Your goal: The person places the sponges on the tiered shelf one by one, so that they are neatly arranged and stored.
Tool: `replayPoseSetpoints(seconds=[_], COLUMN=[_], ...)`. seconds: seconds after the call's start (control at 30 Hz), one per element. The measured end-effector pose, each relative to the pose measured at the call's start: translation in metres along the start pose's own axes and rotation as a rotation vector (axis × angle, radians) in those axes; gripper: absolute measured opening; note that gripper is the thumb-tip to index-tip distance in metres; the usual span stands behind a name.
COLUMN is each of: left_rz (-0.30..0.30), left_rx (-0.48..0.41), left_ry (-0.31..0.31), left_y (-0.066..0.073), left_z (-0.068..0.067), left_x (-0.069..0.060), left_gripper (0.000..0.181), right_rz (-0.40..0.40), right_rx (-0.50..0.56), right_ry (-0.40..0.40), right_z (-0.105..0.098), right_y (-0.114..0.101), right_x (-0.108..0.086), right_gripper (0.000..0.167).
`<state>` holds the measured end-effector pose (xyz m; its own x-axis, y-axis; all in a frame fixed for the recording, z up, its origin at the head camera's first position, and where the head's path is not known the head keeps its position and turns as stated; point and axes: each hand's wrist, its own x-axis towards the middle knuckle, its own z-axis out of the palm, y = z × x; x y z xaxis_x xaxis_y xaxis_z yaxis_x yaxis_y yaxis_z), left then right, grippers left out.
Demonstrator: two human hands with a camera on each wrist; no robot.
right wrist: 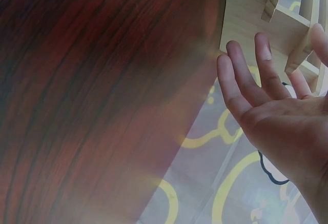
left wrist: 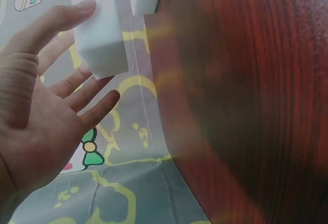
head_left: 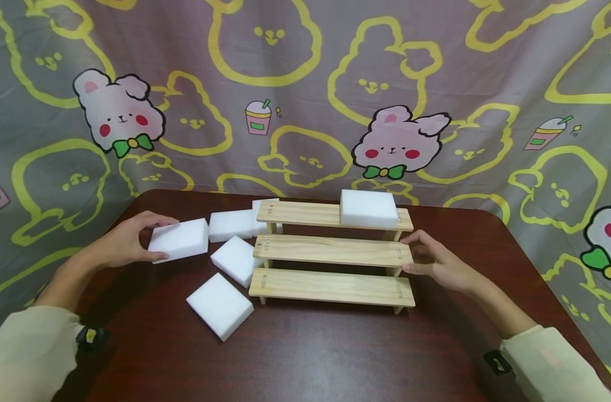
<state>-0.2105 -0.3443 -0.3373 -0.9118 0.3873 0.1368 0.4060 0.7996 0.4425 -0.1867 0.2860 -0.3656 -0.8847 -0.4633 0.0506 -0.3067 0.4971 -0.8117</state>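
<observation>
Curtain backdrop (head_left: 305, 100), cartoon-printed, behind one dark wood bench (head_left: 305, 352).

Left hand (head_left: 126, 237): forearm reaching forward and inward near the bench's left edge. Grip: grasping, thumb on the near side, fingers on the far side, of one white foam block (head_left: 179, 240), held by its left end towards the far left corner.

Right hand (head_left: 446, 267): between rack and right edge, forearm angled inward. Grip: thumb and index pinching the right end of the middle shelf on a three-tier wooden rack (head_left: 330, 251); other fingers spread.

Top shelf, right end: one foam slab (head_left: 367, 206).

Loose white blocks (head_left: 220, 306), four, at the rack's left side, rearmost partly hidden behind the top shelf. Bench wood extends before the lowest shelf.
</observation>
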Motion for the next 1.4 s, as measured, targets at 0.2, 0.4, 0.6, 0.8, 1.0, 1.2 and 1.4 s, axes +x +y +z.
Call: replayPoseSetpoints(seconds=[0.2, 0.4, 0.6, 0.8, 1.0, 1.2, 1.4], left_rz=[-0.003, 0.000, 0.040, 0.064, 0.096, 0.097, 0.084], left_rx=[-0.003, -0.007, -0.013, -0.023, -0.037, -0.024, -0.052], left_ry=[0.021, 0.033, 0.060, 0.073, 0.078, 0.091, 0.093], left_y=[0.005, 0.011, 0.016, 0.019, 0.023, 0.027, 0.032], left_z=[0.001, 0.003, 0.004, 0.007, 0.011, 0.013, 0.014], left_x=[0.002, 0.006, 0.008, 0.012, 0.016, 0.019, 0.020], left_gripper=[0.071, 0.071, 0.069, 0.067, 0.065, 0.064, 0.063], right_rz=[0.003, -0.002, -0.013, -0.018, -0.013, -0.012, -0.010], right_rx=[0.002, 0.017, 0.026, 0.028, 0.036, 0.025, 0.021], right_ry=[0.004, -0.001, -0.004, -0.006, -0.006, -0.002, -0.002], right_z=[0.000, 0.000, 0.000, 0.000, 0.000, 0.000, 0.000], right_y=[-0.001, -0.001, -0.001, 0.000, -0.001, -0.001, 0.000], right_x=[-0.001, 0.000, 0.000, 0.001, 0.000, 0.000, 0.000], right_gripper=[0.042, 0.042, 0.042, 0.042, 0.042, 0.042, 0.043])
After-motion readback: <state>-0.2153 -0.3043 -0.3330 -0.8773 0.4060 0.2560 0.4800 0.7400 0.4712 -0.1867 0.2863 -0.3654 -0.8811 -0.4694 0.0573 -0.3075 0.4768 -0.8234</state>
